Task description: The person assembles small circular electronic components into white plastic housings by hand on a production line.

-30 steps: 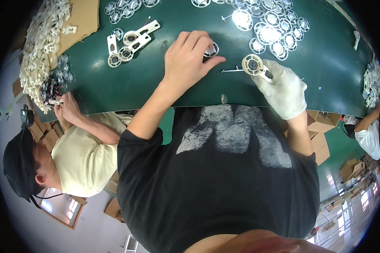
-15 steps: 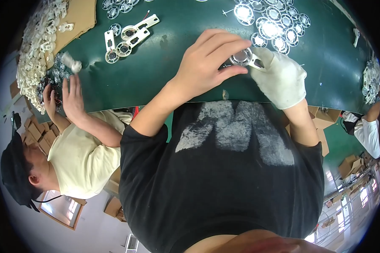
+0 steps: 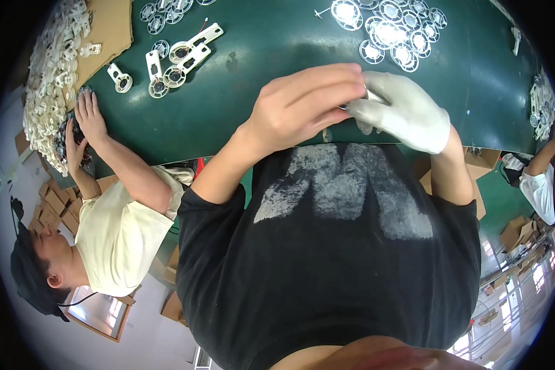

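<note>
My bare left hand (image 3: 305, 102) and my white-gloved right hand (image 3: 407, 111) meet over the table, near its front edge. Between their fingertips is a white plastic part (image 3: 367, 94) with a round spoked ring, mostly hidden by the fingers now. Both hands are closed on it. Beyond my right hand lies a cluster of clear round spoked rings (image 3: 391, 34), some shining brightly. Farther left, several white long-handled parts with round ends (image 3: 174, 76) rest in a loose group.
At left, a co-worker's hands (image 3: 91, 120) reach to dark small pieces beside a heap of white parts (image 3: 49, 80). Cardboard (image 3: 111, 31) lies under part of the heap. A single white part (image 3: 121, 79) sits nearby. Another pile (image 3: 541, 108) stands at the far right edge.
My hands have drawn closer together and tilted, covering the ring that showed before. At left, a white part now lies on the table, and the co-worker's hand has moved toward the dark pieces.
</note>
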`<state>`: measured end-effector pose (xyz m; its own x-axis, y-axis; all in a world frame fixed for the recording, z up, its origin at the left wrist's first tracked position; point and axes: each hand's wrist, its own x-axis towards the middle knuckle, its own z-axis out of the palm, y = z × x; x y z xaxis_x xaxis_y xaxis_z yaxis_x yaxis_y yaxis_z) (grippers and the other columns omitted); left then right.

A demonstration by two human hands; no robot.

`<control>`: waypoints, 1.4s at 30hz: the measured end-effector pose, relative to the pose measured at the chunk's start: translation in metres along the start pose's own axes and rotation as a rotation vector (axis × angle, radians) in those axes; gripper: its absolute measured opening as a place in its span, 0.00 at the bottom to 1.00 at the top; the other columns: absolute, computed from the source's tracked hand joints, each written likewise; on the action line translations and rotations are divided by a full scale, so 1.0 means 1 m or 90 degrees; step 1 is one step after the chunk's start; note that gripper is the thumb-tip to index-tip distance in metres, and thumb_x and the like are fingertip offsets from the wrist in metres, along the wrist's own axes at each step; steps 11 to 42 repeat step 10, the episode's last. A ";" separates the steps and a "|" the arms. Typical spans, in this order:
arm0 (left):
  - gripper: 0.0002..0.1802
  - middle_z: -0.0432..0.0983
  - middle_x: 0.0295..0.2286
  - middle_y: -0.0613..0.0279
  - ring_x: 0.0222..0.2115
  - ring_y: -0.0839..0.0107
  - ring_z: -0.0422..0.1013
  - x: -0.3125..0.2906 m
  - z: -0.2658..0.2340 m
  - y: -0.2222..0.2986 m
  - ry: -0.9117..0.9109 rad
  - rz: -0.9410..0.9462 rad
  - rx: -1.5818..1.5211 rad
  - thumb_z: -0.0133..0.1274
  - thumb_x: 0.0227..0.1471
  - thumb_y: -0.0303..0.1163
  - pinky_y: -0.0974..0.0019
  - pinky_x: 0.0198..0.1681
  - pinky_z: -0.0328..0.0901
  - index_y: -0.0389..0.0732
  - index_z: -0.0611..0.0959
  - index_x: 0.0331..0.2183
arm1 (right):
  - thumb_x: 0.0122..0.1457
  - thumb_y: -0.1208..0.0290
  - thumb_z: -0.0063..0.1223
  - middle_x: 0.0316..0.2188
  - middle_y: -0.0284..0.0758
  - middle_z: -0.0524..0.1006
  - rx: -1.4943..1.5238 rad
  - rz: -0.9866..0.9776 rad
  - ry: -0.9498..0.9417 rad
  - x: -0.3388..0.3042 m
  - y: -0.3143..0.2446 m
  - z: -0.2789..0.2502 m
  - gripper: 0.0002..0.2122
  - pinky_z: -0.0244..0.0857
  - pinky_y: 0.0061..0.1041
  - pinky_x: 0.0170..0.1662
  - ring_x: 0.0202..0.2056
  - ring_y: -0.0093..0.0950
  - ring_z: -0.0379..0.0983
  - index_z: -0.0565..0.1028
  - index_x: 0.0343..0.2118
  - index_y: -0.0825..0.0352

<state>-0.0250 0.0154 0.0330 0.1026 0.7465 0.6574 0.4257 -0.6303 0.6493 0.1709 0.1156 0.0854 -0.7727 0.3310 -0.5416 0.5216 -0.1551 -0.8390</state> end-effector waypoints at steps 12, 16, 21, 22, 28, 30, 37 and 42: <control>0.46 0.65 0.61 0.42 0.58 0.58 0.69 -0.006 -0.004 -0.005 -0.132 -0.309 -0.434 0.68 0.52 0.39 0.59 0.61 0.64 0.33 0.64 0.64 | 0.63 0.49 0.55 0.32 0.37 0.84 -0.293 -0.063 0.172 0.003 0.006 0.025 0.18 0.75 0.33 0.40 0.35 0.30 0.83 0.82 0.48 0.56; 0.46 0.65 0.61 0.42 0.58 0.58 0.69 -0.006 -0.004 -0.005 -0.132 -0.309 -0.434 0.68 0.52 0.39 0.59 0.61 0.64 0.33 0.64 0.64 | 0.63 0.49 0.55 0.32 0.37 0.84 -0.293 -0.063 0.172 0.003 0.006 0.025 0.18 0.75 0.33 0.40 0.35 0.30 0.83 0.82 0.48 0.56; 0.46 0.65 0.61 0.42 0.58 0.58 0.69 -0.006 -0.004 -0.005 -0.132 -0.309 -0.434 0.68 0.52 0.39 0.59 0.61 0.64 0.33 0.64 0.64 | 0.63 0.49 0.55 0.32 0.37 0.84 -0.293 -0.063 0.172 0.003 0.006 0.025 0.18 0.75 0.33 0.40 0.35 0.30 0.83 0.82 0.48 0.56; 0.46 0.65 0.61 0.42 0.58 0.58 0.69 -0.006 -0.004 -0.005 -0.132 -0.309 -0.434 0.68 0.52 0.39 0.59 0.61 0.64 0.33 0.64 0.64 | 0.63 0.49 0.55 0.32 0.37 0.84 -0.293 -0.063 0.172 0.003 0.006 0.025 0.18 0.75 0.33 0.40 0.35 0.30 0.83 0.82 0.48 0.56; 0.46 0.65 0.61 0.42 0.58 0.58 0.69 -0.006 -0.004 -0.005 -0.132 -0.309 -0.434 0.68 0.52 0.39 0.59 0.61 0.64 0.33 0.64 0.64 | 0.63 0.49 0.55 0.32 0.37 0.84 -0.293 -0.063 0.172 0.003 0.006 0.025 0.18 0.75 0.33 0.40 0.35 0.30 0.83 0.82 0.48 0.56; 0.46 0.65 0.61 0.42 0.58 0.58 0.69 -0.006 -0.004 -0.005 -0.132 -0.309 -0.434 0.68 0.52 0.39 0.59 0.61 0.64 0.33 0.64 0.64 | 0.63 0.49 0.55 0.32 0.37 0.84 -0.293 -0.063 0.172 0.003 0.006 0.025 0.18 0.75 0.33 0.40 0.35 0.30 0.83 0.82 0.48 0.56; 0.46 0.65 0.61 0.42 0.58 0.58 0.69 -0.006 -0.004 -0.005 -0.132 -0.309 -0.434 0.68 0.52 0.39 0.59 0.61 0.64 0.33 0.64 0.64 | 0.63 0.49 0.55 0.32 0.37 0.84 -0.293 -0.063 0.172 0.003 0.006 0.025 0.18 0.75 0.33 0.40 0.35 0.30 0.83 0.82 0.48 0.56; 0.46 0.65 0.61 0.42 0.58 0.58 0.69 -0.006 -0.004 -0.005 -0.132 -0.309 -0.434 0.68 0.52 0.39 0.59 0.61 0.64 0.33 0.64 0.64 | 0.63 0.49 0.55 0.32 0.37 0.84 -0.293 -0.063 0.172 0.003 0.006 0.025 0.18 0.75 0.33 0.40 0.35 0.30 0.83 0.82 0.48 0.56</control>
